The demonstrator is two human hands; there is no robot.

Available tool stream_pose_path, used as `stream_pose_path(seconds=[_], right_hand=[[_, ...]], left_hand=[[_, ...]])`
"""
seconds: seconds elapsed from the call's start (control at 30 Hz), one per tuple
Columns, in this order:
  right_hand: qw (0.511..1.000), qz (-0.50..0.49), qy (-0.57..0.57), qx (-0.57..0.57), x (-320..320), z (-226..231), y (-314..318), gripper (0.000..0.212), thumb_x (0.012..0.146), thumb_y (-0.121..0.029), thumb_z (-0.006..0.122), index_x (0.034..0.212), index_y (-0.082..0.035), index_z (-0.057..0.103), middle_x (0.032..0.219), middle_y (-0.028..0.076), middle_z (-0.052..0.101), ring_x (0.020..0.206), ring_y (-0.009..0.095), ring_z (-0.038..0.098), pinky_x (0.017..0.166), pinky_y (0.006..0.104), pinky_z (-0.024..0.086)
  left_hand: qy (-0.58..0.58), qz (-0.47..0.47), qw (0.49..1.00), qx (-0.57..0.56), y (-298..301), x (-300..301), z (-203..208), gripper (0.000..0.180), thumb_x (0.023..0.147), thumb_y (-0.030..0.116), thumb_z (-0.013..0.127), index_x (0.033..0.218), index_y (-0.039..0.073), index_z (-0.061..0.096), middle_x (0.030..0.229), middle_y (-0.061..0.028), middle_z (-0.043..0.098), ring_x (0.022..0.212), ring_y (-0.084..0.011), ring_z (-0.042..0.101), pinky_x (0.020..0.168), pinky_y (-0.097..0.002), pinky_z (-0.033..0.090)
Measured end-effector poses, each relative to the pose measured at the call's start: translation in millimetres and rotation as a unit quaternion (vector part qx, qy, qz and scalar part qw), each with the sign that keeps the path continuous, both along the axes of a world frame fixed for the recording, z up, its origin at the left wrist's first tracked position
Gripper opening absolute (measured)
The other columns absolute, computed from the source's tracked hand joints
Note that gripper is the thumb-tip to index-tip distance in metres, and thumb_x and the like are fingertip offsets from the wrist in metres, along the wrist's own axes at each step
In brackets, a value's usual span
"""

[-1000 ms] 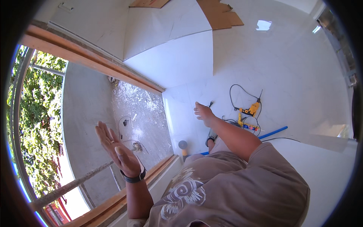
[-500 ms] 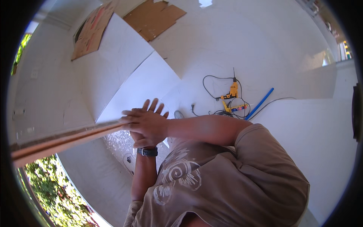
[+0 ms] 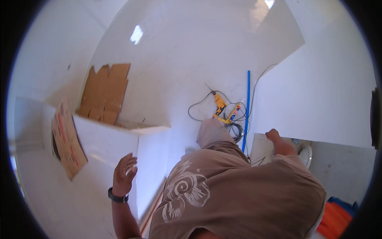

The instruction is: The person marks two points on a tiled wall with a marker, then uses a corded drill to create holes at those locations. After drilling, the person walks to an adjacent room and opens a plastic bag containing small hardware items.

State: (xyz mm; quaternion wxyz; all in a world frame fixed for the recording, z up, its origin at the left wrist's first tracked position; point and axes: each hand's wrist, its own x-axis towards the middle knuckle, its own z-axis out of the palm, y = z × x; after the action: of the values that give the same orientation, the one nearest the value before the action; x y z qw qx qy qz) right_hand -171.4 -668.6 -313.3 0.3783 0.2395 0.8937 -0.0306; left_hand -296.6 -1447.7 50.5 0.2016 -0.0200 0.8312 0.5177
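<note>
A: Grip?
B: Left hand [image 3: 124, 175] half-curled, empty; right hand [image 3: 274, 139] loosely bent, any hold impossible to tell.
A: Blue tube [image 3: 246, 111]?
B: On floor [image 3: 179, 44], near right edge, beside white panel [image 3: 310, 91]; probably light, stiff, slippery; best gripped mid-length, with 1 hand.

Floor [image 3: 171, 55]: pale gloss is spread across the upper centre.
Light: a bright patch [image 3: 136, 34] is mirrored upper left.
Partition [image 3: 318, 91]: white, seen at right.
</note>
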Motion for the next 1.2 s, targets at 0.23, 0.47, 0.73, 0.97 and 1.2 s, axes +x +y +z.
stream_pose_path(seconds=[0.23,0.47,0.73,0.97,1.2], right_hand=[[0.909,-0.403,-0.024,-0.104,38,-70,-82,0.051,0.095,-0.052,0.066,0.112,-0.005,0.078,0.100,0.019,0.078,0.085,0.034,0.076,0.080,0.0443,0.061],[0.931,-0.240,0.146,-0.235,-127,-100,-134,0.044,0.102,-0.046,0.058,0.120,-0.009,0.074,0.124,0.024,0.070,0.107,0.041,0.070,0.098,0.0478,0.054],[0.870,-0.375,0.286,-0.139,-229,-151,-165,0.046,0.091,-0.046,0.071,0.108,-0.003,0.076,0.111,0.023,0.074,0.105,0.040,0.071,0.093,0.0499,0.056],[0.558,-0.802,0.182,-0.117,-254,-145,-215,0.065,0.088,-0.043,0.074,0.134,0.002,0.065,0.131,0.026,0.068,0.123,0.041,0.066,0.107,0.0448,0.051],[0.527,-0.805,0.110,-0.248,-294,-276,-255,0.071,0.087,-0.044,0.076,0.138,0.003,0.062,0.133,0.024,0.068,0.126,0.040,0.064,0.108,0.0436,0.050]], left_hand=[[0.065,-0.123,0.958,-0.252,12,-180,-11,0.055,0.091,0.025,0.079,0.133,-0.005,0.061,0.115,-0.0237,0.074,0.105,-0.0324,0.073,0.093,-0.0417,0.058],[0.028,-0.168,0.979,-0.109,197,-341,-89,0.054,0.097,0.029,0.073,0.134,-0.007,0.060,0.119,-0.0220,0.074,0.108,-0.0274,0.073,0.092,-0.0373,0.057],[-0.033,-0.487,0.867,-0.094,441,-503,-135,0.056,0.101,0.029,0.070,0.140,-0.008,0.056,0.122,-0.0205,0.073,0.112,-0.0231,0.070,0.099,-0.0372,0.055],[-0.178,-0.628,0.738,-0.171,570,-587,-306,0.050,0.102,0.024,0.070,0.139,-0.007,0.058,0.118,-0.0174,0.073,0.108,-0.0212,0.069,0.096,-0.0336,0.055],[-0.220,-0.706,0.616,-0.272,575,-537,-458,0.055,0.102,0.031,0.067,0.143,-0.004,0.056,0.129,-0.0199,0.070,0.119,-0.0255,0.068,0.101,-0.0363,0.052]])
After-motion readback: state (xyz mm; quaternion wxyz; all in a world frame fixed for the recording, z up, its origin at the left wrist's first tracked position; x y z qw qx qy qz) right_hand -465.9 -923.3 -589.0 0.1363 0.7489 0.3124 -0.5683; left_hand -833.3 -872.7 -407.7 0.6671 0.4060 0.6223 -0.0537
